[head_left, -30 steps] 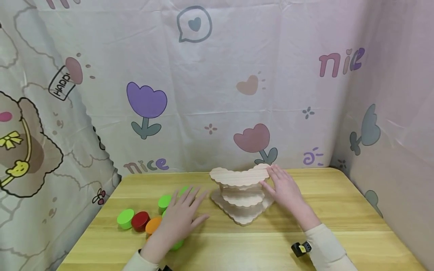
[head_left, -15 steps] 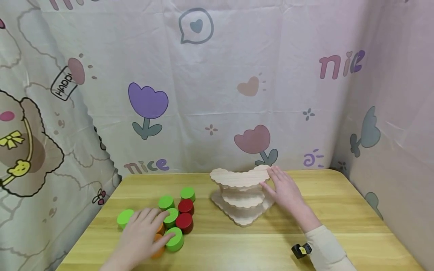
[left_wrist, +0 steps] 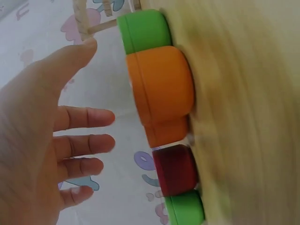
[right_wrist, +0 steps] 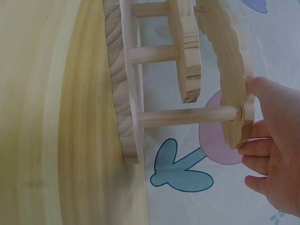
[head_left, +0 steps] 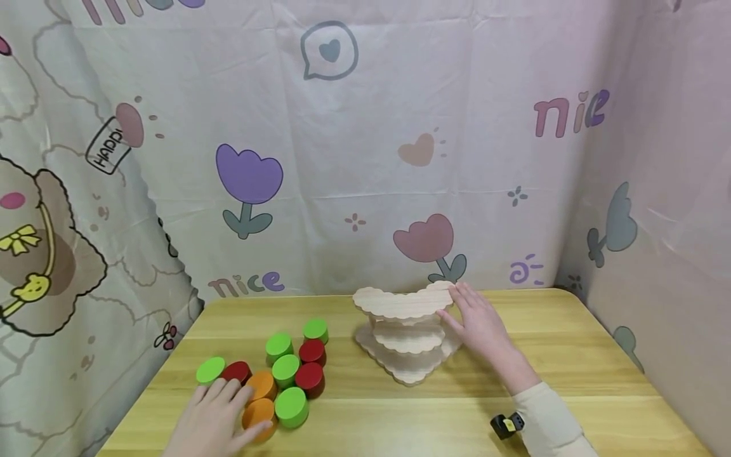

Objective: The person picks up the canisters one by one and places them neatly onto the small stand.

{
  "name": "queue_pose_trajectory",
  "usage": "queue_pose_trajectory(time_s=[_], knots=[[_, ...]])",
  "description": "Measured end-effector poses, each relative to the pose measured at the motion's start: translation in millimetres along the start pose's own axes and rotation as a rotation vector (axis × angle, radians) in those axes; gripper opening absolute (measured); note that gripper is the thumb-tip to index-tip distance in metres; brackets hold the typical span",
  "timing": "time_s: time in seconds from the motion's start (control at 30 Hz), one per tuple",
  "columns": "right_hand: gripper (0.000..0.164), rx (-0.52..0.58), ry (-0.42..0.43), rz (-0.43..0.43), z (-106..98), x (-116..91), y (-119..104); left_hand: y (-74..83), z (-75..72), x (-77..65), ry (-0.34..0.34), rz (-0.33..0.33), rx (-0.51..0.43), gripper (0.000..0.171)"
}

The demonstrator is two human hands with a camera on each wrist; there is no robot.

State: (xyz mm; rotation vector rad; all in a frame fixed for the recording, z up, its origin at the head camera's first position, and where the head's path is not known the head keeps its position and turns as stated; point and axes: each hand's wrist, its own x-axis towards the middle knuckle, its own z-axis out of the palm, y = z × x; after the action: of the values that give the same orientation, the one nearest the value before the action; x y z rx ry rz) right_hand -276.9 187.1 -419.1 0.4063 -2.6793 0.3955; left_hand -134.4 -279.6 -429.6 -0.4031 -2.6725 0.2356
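Note:
A pale wooden tiered stand [head_left: 408,339] with scalloped edges is on the table; in the right wrist view dowels join its tiers. My right hand [head_left: 480,324] holds the right end of its top tier, thumb at the front edge and fingers at the back. On the left, my left hand [head_left: 211,416] hovers palm down beside the short round pieces, fingers spread and nothing in them. Nearest to it are two orange pieces [head_left: 259,414], a dark red piece [head_left: 237,372] and a green piece [head_left: 210,370]. The left wrist view shows a gap between fingertips and the orange piece [left_wrist: 161,86].
More green pieces [head_left: 292,407] and two dark red ones [head_left: 310,379] stand close together between the left hand and the stand. A printed cloth [head_left: 342,158] hangs behind the wooden table [head_left: 434,419] and along its sides. A small black device [head_left: 507,425] sits at the right wrist.
My left hand has moved left and toward me across the round pieces, uncovering the green, red and orange ones. The right hand stays at the stand.

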Motion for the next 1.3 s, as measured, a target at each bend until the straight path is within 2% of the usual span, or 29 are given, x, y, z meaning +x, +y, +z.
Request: queue_pose_trajectory(time_s=[0.13,0.23,0.53,0.87,1.13,1.3], knots=[[0.073,0.000,-0.008,-0.001,-1.4,1.0,-2.3,-1.9,2.1,-1.6,-0.134,-0.070,-0.007,0.077],[0.073,-0.002,-0.006,-0.006,-2.4,2.5,-3.3,-3.2,4.3,-1.6,-0.201,-0.095,-0.011,0.084],[0.076,-0.011,-0.018,0.001,-2.8,3.4,1.5,-4.2,9.0,-1.3,-0.298,-0.125,-0.042,0.086],[0.078,0.010,-0.039,0.026,-4.6,1.6,4.8,-2.1,9.4,1.6,-0.361,-0.133,-0.059,0.085],[0.078,0.023,-0.048,0.030,-4.5,1.0,6.2,-2.2,9.9,-0.5,-0.342,-0.137,-0.077,0.085],[0.079,0.032,-0.050,0.042,-4.0,0.7,7.0,-3.7,3.3,-0.2,-0.300,-0.150,-0.094,0.079]])
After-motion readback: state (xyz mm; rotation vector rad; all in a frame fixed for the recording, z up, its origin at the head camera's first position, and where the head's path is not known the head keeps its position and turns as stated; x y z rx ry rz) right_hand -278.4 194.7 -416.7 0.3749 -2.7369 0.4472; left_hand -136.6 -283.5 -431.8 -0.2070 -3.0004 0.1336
